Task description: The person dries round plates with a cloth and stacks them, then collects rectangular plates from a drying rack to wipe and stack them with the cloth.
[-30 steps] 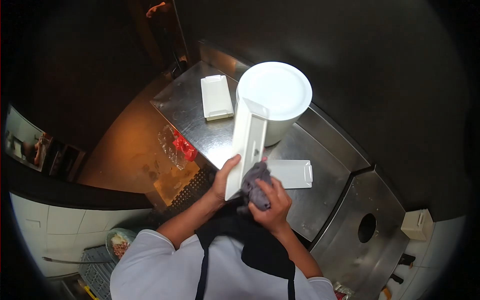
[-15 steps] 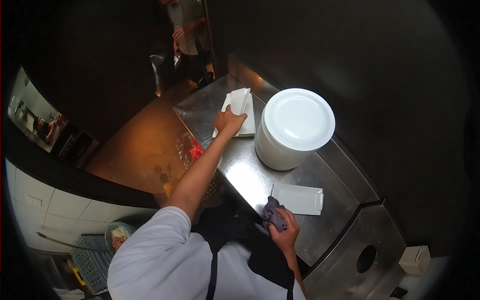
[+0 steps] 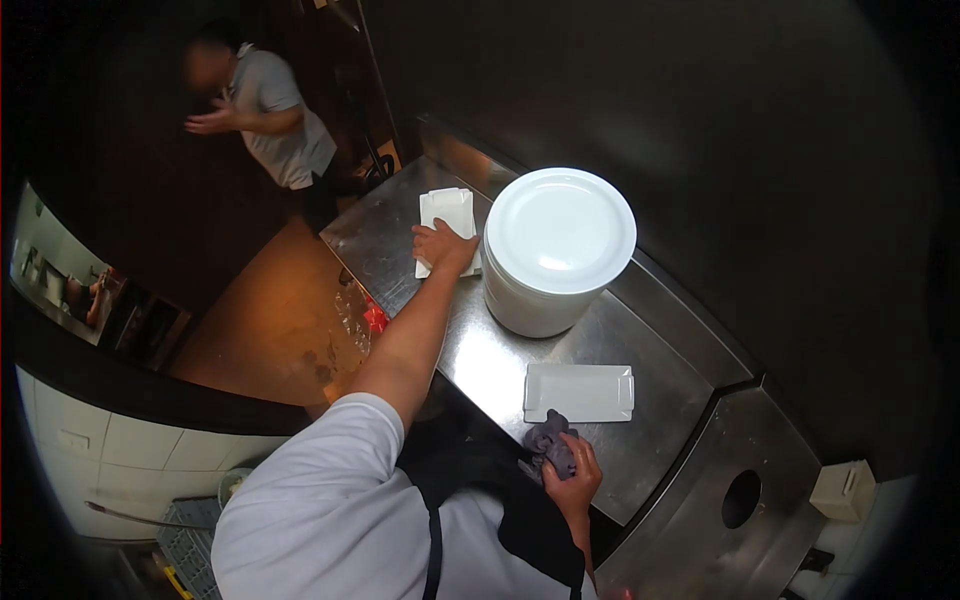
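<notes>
My left hand (image 3: 445, 247) lies over the white rectangular plates (image 3: 447, 207) stacked at the far left of the steel counter, its fingers spread on the upper plate's surface and edge. Crumpled in my right hand (image 3: 573, 478) is a grey cloth (image 3: 549, 446), close to the counter's front edge. Just beyond the cloth, another white rectangular plate (image 3: 580, 392) lies flat. A tall stack of round white plates (image 3: 560, 230) stands between the rectangular ones.
The steel counter (image 3: 650, 440) continues right to a section with a round hole (image 3: 741, 499) and a white box (image 3: 843, 491). Another person (image 3: 285, 115) stands at the upper left. Red and clear plastic (image 3: 374, 317) shows beside the counter's left edge.
The rectangular plate from my left hand now rests on the far-left one, squarer than half a second ago. My right hand has drawn back with the cloth. The other person has come further into view.
</notes>
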`<state>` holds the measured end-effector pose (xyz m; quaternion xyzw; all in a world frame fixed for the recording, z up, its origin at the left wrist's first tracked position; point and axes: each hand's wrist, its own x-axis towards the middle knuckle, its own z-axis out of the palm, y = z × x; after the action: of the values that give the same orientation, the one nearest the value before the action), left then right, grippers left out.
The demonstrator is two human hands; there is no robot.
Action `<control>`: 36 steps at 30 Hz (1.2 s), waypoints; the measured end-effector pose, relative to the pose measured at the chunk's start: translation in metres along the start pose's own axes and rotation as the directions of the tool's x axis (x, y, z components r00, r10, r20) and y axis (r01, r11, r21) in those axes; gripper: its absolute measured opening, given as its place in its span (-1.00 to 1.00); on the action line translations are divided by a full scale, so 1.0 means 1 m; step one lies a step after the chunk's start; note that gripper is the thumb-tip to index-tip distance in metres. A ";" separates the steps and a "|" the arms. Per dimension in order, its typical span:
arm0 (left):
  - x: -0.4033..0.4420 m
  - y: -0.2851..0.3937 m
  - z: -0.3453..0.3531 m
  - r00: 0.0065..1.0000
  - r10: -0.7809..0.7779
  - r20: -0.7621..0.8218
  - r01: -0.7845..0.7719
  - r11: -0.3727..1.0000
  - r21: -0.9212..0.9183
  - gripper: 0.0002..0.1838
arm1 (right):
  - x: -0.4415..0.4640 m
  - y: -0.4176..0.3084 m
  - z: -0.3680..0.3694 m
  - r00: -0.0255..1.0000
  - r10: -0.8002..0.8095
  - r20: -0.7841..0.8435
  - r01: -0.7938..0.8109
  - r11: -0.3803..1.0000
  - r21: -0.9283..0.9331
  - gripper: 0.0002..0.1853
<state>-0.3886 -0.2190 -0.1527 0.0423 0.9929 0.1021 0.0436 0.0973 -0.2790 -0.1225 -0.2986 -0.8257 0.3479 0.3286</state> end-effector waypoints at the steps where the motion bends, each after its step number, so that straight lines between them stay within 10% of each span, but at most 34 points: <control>1: 0.005 0.005 0.002 1.000 -0.016 0.026 0.016 1.000 0.013 0.20 | -0.001 0.002 -0.001 1.000 0.000 0.001 0.000 1.000 -0.011 -0.47; 10: 0.024 0.010 0.012 1.000 -0.011 0.006 0.012 0.988 -0.154 0.11 | 0.008 -0.003 -0.011 0.992 0.119 0.030 -0.122 0.984 0.130 -0.46; 15: -0.058 -0.072 0.002 0.711 0.276 -0.647 -0.605 0.708 -0.364 -0.44 | 0.034 0.038 -0.031 0.862 0.464 -0.204 -0.329 0.819 0.471 -0.52; 19: -0.203 -0.119 0.034 0.713 0.672 -0.201 -0.628 0.484 -0.609 -0.32 | 0.081 0.085 -0.039 0.922 0.344 -0.177 -0.345 0.938 0.026 -0.43; 20: -0.227 -0.117 0.028 0.494 0.860 -0.127 -0.786 0.379 -0.488 -0.13 | 0.084 0.097 -0.031 0.968 0.229 -0.106 -0.246 0.952 -0.185 -0.40; 22: -0.258 -0.105 0.038 0.356 0.934 0.020 -0.810 0.319 -0.492 0.27 | 0.086 0.118 -0.010 0.994 0.037 0.105 0.026 0.842 -0.539 -0.35; 36: -0.255 -0.095 0.061 0.279 0.958 -0.064 -0.846 0.214 -0.489 0.36 | 0.064 0.091 0.041 0.873 -0.201 0.445 0.319 0.925 -0.208 -0.58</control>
<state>-0.1368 -0.3234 -0.2119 0.6184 0.7103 0.3180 0.1091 0.0518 -0.1958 -0.1936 -0.1454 -0.9494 0.2378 0.1448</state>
